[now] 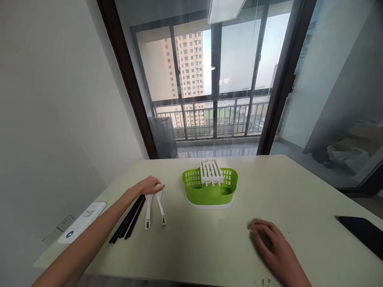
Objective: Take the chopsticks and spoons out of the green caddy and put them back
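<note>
Left hand [151, 185] covers the white spoon's [161, 207] head; whether it grips, I cannot tell. Black chopsticks [134, 218] lie nearside, green basket [206, 196] rightward. Right hand [277, 247] curls loosely, empty.

Soft daylight enters through the windows [236, 63]; table [191, 247] shadows faint, edges stretched.

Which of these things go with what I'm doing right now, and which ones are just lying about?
Likely part of the job:
two white utensils, their upper ends at your left hand
black chopsticks, beside them
green basket, with a white rack at its top

Seemingly just lying about:
flat white item, far left
flat black object, far right
</note>
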### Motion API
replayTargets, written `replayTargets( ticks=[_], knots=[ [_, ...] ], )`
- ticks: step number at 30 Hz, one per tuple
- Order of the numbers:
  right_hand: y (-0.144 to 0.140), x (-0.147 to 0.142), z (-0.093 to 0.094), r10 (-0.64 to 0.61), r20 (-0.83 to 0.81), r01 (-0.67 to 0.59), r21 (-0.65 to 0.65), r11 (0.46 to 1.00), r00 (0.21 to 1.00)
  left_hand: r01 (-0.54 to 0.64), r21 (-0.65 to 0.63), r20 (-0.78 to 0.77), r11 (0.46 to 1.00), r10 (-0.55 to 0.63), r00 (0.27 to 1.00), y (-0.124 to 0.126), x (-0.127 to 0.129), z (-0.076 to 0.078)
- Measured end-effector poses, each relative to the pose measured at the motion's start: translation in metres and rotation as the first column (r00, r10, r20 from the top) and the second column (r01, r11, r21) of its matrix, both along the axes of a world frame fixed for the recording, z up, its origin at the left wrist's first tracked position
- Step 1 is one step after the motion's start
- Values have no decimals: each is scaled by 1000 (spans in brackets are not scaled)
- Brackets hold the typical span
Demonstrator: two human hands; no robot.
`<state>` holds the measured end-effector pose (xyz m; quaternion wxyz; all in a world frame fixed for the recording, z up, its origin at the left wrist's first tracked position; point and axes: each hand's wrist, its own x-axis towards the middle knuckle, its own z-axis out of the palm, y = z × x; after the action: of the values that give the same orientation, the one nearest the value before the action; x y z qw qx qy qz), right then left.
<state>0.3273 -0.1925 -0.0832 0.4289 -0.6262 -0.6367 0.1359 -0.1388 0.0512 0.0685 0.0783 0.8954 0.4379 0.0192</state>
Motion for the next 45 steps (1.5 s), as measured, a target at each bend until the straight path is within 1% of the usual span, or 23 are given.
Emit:
replayTargets(
  ticks=[5,14,18,22,26,30,35,45],
  knots=[
    [0,1,0,3,6,-3,4,1000,1000,24,62,32,998,-26,999,-5,3,-13],
    [-1,1,0,-10,31,9,37,999,999,-13,127,42,992,8,999,0,-6,-35],
    [-1,2,-2,-2,32,1,40,999,999,-30,148,33,989,25,999,1,-8,-42],
    [1,6,-5,-5,49,3,53,999,999,-65,179,34,982,60,998,-1,-7,-43],
    [2,10,-8,30,80,-33,34,999,996,-89,191,31,978,84,996,-4,-6,-43],
    [0,7,-6,-8,67,6,30,1000,998,-97,192,27,977,94,995,-6,-6,-43],
    [-1,4,-2,-13,50,11,35,999,999,-86,205,11,975,85,996,-5,-6,-44],
    [-1,4,-4,4,47,-6,29,1000,999,-55,219,-43,974,66,997,-1,-3,-41]
  ],
)
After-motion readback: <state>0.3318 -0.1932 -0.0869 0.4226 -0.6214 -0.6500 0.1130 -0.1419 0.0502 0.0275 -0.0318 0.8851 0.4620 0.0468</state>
